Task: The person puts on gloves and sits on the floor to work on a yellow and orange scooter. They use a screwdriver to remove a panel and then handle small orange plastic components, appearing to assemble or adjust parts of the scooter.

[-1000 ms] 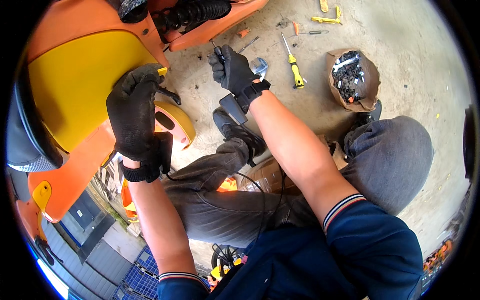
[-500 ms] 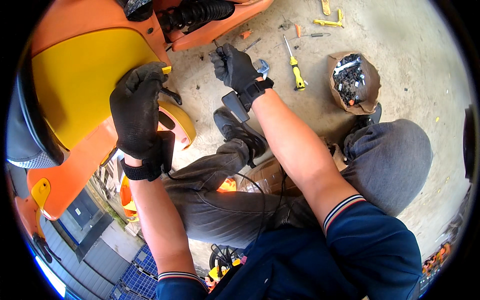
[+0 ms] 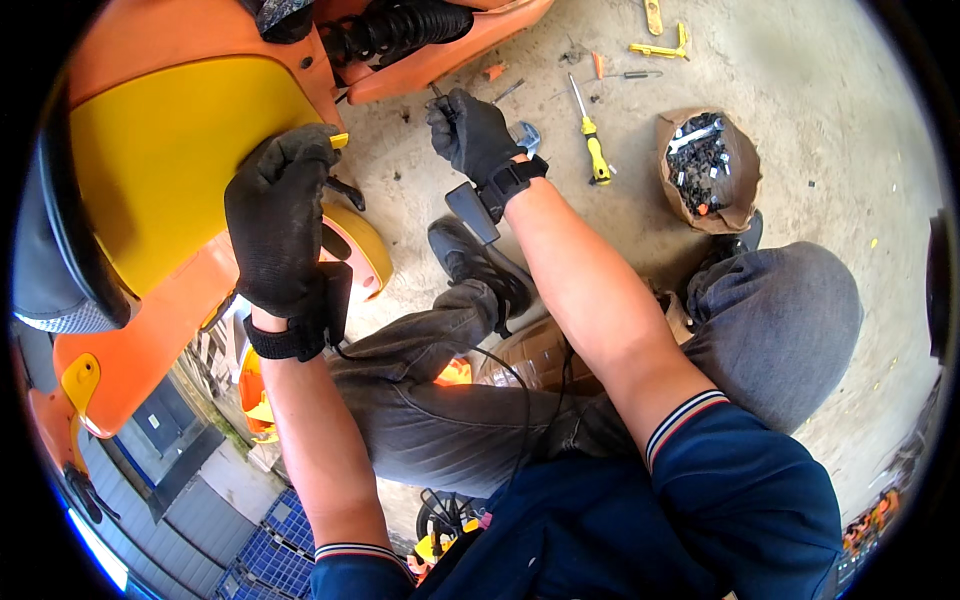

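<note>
Both my hands wear black gloves. My left hand (image 3: 280,225) is closed in a pinch in front of a large yellow panel (image 3: 175,150), and a small yellow piece (image 3: 340,140) sticks out from its fingertips. My right hand (image 3: 475,132) is curled closed just below the edge of an orange body panel (image 3: 420,72). A thin dark rod (image 3: 436,91) pokes out past its fingers; the rest of it is hidden in the glove. Beneath my left fingers a black lever (image 3: 346,190) juts out from the orange and yellow bodywork.
On the concrete floor lie a yellow-handled screwdriver (image 3: 592,140), a thin spring (image 3: 638,74) and a yellow bracket (image 3: 660,48). A brown paper bag (image 3: 740,205) holds small dark parts and a wrench. At upper left are a black coil-spring shock absorber (image 3: 400,30) and a black seat (image 3: 55,240).
Both hands keep their grip and almost the same place. The right hand and its rod sit very slightly lower; the whole view has shifted a little.
</note>
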`<state>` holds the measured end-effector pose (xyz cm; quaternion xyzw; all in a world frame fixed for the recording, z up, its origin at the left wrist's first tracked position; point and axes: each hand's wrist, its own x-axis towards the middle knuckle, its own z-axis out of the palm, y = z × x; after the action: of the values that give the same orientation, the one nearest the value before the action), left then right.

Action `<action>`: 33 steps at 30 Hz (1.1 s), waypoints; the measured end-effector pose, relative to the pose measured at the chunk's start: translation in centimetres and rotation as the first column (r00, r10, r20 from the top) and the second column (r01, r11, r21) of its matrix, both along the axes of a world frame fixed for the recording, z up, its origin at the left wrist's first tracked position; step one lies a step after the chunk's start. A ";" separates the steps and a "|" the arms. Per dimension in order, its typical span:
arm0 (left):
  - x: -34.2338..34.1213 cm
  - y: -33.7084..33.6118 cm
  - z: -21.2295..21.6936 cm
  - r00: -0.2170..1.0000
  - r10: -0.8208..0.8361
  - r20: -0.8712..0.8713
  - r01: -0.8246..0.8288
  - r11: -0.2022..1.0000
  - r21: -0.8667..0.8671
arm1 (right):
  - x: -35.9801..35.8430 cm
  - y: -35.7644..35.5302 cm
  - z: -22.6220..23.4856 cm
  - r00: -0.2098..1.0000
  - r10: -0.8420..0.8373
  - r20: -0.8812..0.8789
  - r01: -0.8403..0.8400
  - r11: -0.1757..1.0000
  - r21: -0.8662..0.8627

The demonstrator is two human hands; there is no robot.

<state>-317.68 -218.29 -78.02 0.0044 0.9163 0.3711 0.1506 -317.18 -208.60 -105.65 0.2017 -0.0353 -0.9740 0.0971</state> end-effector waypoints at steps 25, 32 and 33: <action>-0.2 -0.7 -0.6 0.992 -0.107 -0.066 0.107 0.994 0.002 | 0.0 -0.5 0.3 0.988 -0.069 0.135 0.045 0.984 0.173; -0.2 -0.6 -0.5 0.992 -0.111 -0.061 0.111 0.994 0.007 | 0.0 -1.3 1.7 0.955 -0.262 0.142 0.224 0.946 0.236; -0.2 -0.6 -0.5 0.991 -0.118 -0.064 0.119 0.993 0.009 | 0.0 -1.2 1.9 0.948 -0.286 0.139 0.255 0.946 0.202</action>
<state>-317.87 -218.93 -78.55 0.0715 0.9163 0.3671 0.1434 -317.18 -209.82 -103.79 0.2835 0.0179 -0.9569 -0.0599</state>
